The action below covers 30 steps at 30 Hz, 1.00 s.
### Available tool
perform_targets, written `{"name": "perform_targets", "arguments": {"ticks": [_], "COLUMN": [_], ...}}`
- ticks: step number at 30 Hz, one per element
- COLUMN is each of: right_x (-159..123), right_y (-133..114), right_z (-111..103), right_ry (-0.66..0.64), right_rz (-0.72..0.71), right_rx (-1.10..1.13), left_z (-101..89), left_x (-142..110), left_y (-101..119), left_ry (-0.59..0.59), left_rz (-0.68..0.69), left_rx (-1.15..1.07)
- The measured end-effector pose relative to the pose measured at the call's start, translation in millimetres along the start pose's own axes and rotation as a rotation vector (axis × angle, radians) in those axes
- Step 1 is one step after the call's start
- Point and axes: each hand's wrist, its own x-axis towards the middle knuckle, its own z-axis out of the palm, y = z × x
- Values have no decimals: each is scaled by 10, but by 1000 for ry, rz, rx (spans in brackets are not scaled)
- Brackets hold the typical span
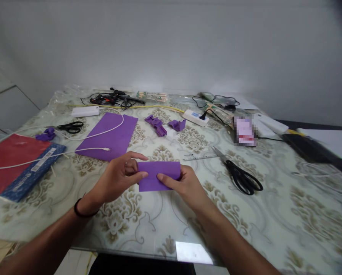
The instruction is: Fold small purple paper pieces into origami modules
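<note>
Two hands hold a small piece of purple paper (154, 168) above the near middle of the patterned table (156, 225), its long axis running left to right across the view and its broad face turned toward the camera. The upper edge lies almost level, and the lower edge is roughly parallel to it. A blue-and-red packet (25, 164) at the far left bears pale lettering and a white label on its blue band, slanting up to the right, but both are too blurred to read; the power strip (195, 117) has a blue printed patch, also illegible, and the phone (244, 131) shows a pixelated screen. The left hand (121, 173) reaches in from the lower left, a dark band (85, 208) round its wrist; it is clamped on the paper's left end, thumb in front, index finger stretched just above the top edge and the other fingers curled. The right hand (192, 187) comes from the lower right and grips the right end, thumb flat across the face and pointing left, fingers behind. Beyond the paper lie a larger purple sheet (116, 131) and folded purple pieces (158, 125); black-handled scissors (242, 175) rest to the right.
</note>
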Motion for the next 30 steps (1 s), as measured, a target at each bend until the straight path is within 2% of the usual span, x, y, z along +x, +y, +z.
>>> {"name": "perform_targets", "arguments": {"ticks": [3, 7, 8, 10, 13, 15, 17, 19, 23, 27, 30], "right_x": [49, 106, 107, 90, 43, 22, 18, 22, 13, -20, -35], "right_y": [25, 59, 67, 87, 129, 152, 156, 135, 53, 10, -1], "right_z": [-121, -227, -218, -156, -15, 52, 78, 71, 49, 58, 55], "right_ry": [73, 164, 155, 104, 8, -35, -51, -48, -57, -98, -100], "right_rz": [-19, -50, -53, -47, -22, -14, -22, -47, -168, -358, -394], "right_rx": [44, 113, 126, 145, 145, 139, 126, 103, 19, -71, -73], "left_z": [-115, -223, -212, -141, 23, 106, 146, 157, 164, 177, 169], "left_x": [56, 86, 71, 19, -75, -118, -141, -153, -179, -213, -237], "left_y": [63, 82, 79, 74, 86, 102, 117, 126, 104, 62, 75], "left_ry": [28, 194, 200, 111, 18, 98, 159, 169, 95, 47, 60], "left_rz": [20, 94, 117, 139, 157, 216, 299, 388, 522, 551, 569], "left_rx": [-114, -173, -198, -202, 99, 334, 471, 551, 714, 776, 725]}}
